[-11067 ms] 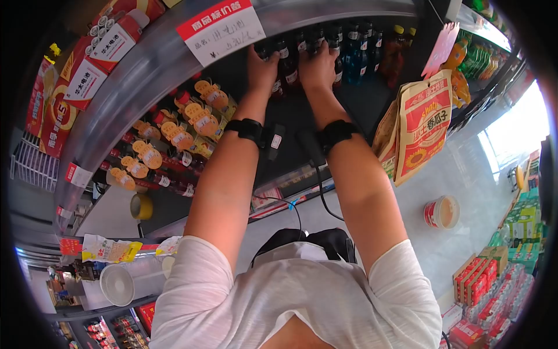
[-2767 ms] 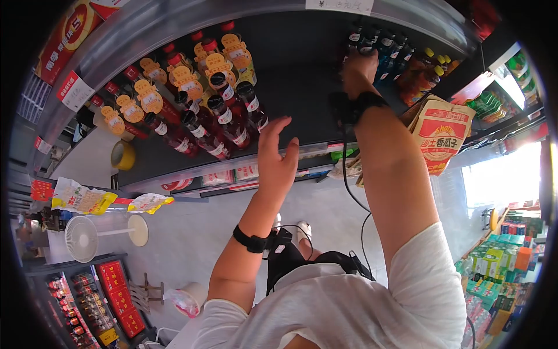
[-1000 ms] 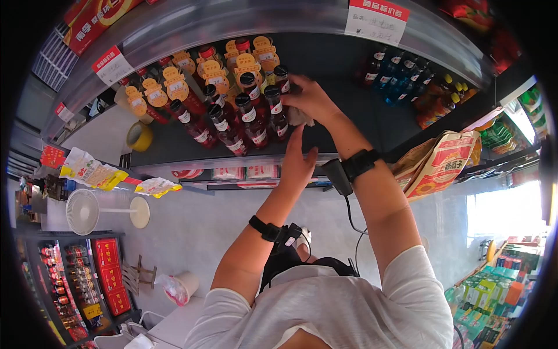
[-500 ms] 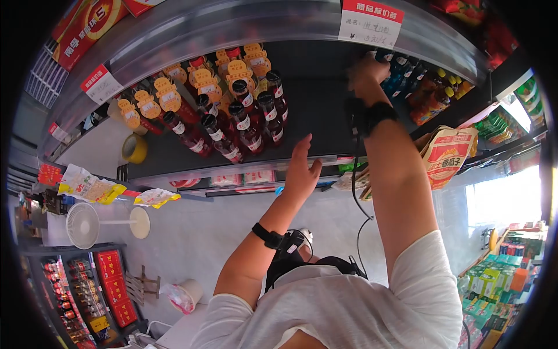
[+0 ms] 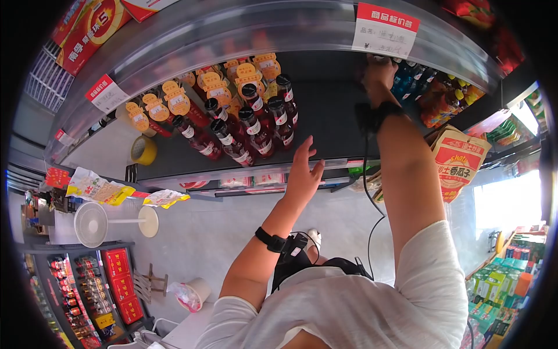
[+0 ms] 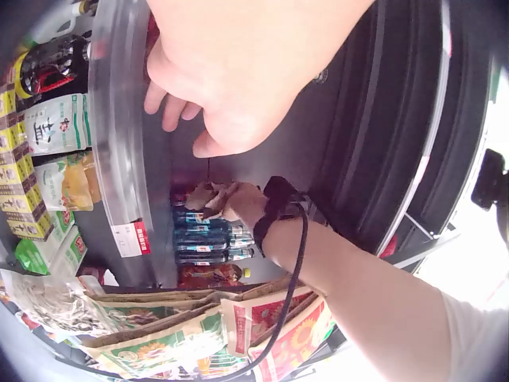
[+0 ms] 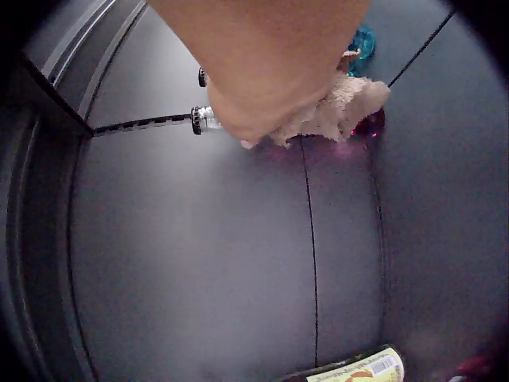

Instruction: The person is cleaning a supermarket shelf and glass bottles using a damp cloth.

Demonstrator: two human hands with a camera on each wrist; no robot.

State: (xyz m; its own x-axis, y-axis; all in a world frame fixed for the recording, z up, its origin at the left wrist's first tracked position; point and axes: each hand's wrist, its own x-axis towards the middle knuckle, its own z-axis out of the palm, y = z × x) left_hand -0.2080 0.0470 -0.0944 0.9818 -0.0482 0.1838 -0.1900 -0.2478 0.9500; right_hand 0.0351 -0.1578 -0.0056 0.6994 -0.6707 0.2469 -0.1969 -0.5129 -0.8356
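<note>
At the back right of the shelf, my right hand (image 5: 381, 74) curls round a bottle (image 7: 371, 124) of dark red drink. A crumpled beige cloth (image 7: 342, 111) is bunched in the same hand. The bottle's black cap sticks out beside the wrist, and most of its body is hidden by hand and cloth. My left hand (image 5: 305, 174) hovers by the shelf's front edge, fingers loosely extended, holding nothing. To its left stand several dark red bottles (image 5: 260, 139) with black caps. Blue bottles (image 6: 211, 239) are grouped close beside my right hand.
Behind the red bottles are bottles with orange, figure-shaped tags (image 5: 176, 102). Orange drink bottles (image 5: 439, 107) fill the shelf's right end. A price card (image 5: 385, 29) hangs from the clear strip above. Paper seed bags (image 5: 456, 163) hang at right. A cable runs off my right wrist.
My right hand brought a dark red bottle to the left group, then went back to the back right with the cloth. My left hand has stayed near the front edge.
</note>
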